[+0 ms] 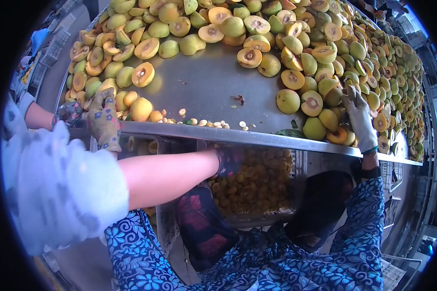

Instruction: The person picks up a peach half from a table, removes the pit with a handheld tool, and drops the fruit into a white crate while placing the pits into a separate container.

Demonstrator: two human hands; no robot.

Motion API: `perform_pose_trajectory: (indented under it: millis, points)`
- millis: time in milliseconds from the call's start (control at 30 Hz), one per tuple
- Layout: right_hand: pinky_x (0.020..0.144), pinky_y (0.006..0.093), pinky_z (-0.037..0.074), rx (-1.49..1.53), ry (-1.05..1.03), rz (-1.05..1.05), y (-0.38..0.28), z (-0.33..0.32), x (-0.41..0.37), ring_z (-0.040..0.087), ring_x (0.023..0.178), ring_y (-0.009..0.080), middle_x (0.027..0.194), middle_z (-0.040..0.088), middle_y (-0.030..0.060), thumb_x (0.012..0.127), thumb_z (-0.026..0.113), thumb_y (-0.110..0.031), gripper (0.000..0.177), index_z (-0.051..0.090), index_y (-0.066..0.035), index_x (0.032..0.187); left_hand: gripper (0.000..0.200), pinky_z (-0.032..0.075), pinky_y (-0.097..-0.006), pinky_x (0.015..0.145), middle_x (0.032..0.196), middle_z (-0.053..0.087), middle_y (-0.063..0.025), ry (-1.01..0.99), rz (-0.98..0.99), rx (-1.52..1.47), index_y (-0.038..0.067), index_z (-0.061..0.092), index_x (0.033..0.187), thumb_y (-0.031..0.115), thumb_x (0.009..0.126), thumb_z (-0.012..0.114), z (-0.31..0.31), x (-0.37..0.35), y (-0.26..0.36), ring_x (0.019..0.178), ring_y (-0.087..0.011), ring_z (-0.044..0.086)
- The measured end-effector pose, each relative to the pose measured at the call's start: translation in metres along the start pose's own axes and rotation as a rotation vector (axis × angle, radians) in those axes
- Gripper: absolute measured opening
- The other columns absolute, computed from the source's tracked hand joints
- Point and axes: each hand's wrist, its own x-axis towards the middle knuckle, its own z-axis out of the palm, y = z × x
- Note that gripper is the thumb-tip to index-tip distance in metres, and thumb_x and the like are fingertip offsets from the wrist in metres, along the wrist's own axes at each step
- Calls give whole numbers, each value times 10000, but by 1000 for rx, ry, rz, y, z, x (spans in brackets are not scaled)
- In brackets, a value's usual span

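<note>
Hundreds of yellow-green fruits (374, 63) heap the steel counter (209, 82) from 9 o'clock round through 12 to 3; most already lie as halves with the stone hollow showing, so the cutting looks well advanced; a bare steel patch sits at the middle. Whole fruits (142, 109), uncut as far as shows, cluster at 9 o'clock and at 4 o'clock near the front edge, so some work is left. Under the counter, at 6 o'clock, a crate (298, 194) is filled fairly high with orange pieces (252, 186); a co-worker's dark-gloved hand (229, 160) reaches into it on a bare forearm from 8 o'clock; that person's other hand (70, 114) is at 9 o'clock. The right hand (360, 119), in a pale glove at 3 o'clock, lies on the halves with fingers stretched out, closed on nothing visible. The left hand (104, 119), in a flowered glove at 9 o'clock, rests on the counter edge against the whole fruits; I cannot tell whether it grips one. Small pale stones (213, 124) line the front edge.
</note>
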Motion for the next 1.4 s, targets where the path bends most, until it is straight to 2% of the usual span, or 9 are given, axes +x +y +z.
perform_pose_trajectory:
  millis: [167,267,467,633,733,800,900,1133,1400]
  points:
    - [677,276,516,-153,-186,-74,-19,23,8,617,765,113,966,667,40,962,591,-222,401,567,-44,1320,278,556,-342,750,994,677,-212,-61,2,-150,57,629,1135,220,966,480,17,-17,21,910,-279,687]
    - [767,290,517,-216,-233,-228,-50,54,-3,631,898,154,1029,661,71,954,595,-267,462,534,-1,1327,244,550,-307,792,910,653,-123,25,-96,2161,116,650,1024,284,1010,474,51,-74,45,836,-207,656]
    - [588,248,525,60,-424,-140,-71,57,-17,601,670,80,853,624,22,957,577,-252,352,577,-10,1213,265,459,-463,1018,913,590,-107,-403,330,2152,36,600,947,223,996,418,-41,-130,65,1057,-283,592]
    - [546,236,484,43,-358,-126,-50,47,-29,587,613,77,756,605,8,939,626,-231,323,586,-18,1178,428,430,-472,1075,1360,517,-183,-195,-402,2512,55,473,1382,99,958,508,-32,-179,62,1239,-273,530]
    - [553,223,446,1,-317,-137,-48,37,-36,568,615,75,750,589,10,925,645,-231,299,589,-4,1112,358,516,-331,967,1320,560,-127,-505,-399,2476,52,524,1316,210,998,477,-47,-191,63,1030,-229,630]
    - [567,221,440,5,-339,-130,-44,33,-39,538,609,67,742,561,-3,924,637,-220,283,592,-8,1106,415,521,-490,992,1454,424,-139,-98,-323,2344,104,445,1414,148,1001,446,-34,-187,51,1106,-254,630]
    - [585,234,437,-95,-349,-79,-57,33,-57,515,627,64,799,542,-19,915,601,-132,229,591,-12,1109,328,536,-494,964,1474,403,-180,-133,-251,2471,56,602,1272,85,986,446,-45,-181,60,1360,-320,419]
    - [749,266,477,-97,-480,-105,-60,35,-67,558,824,87,901,632,26,885,619,-81,266,582,14,1131,238,560,-332,886,1392,440,-220,-176,-60,2475,59,647,1190,109,993,525,-40,-170,57,1339,-362,406]
    - [771,303,501,-237,-493,-221,-48,38,-60,629,794,139,855,676,95,850,624,-59,293,582,18,1130,435,544,-445,970,1424,451,-215,168,-298,1977,135,444,1422,105,988,418,-18,-159,46,1272,-362,505]
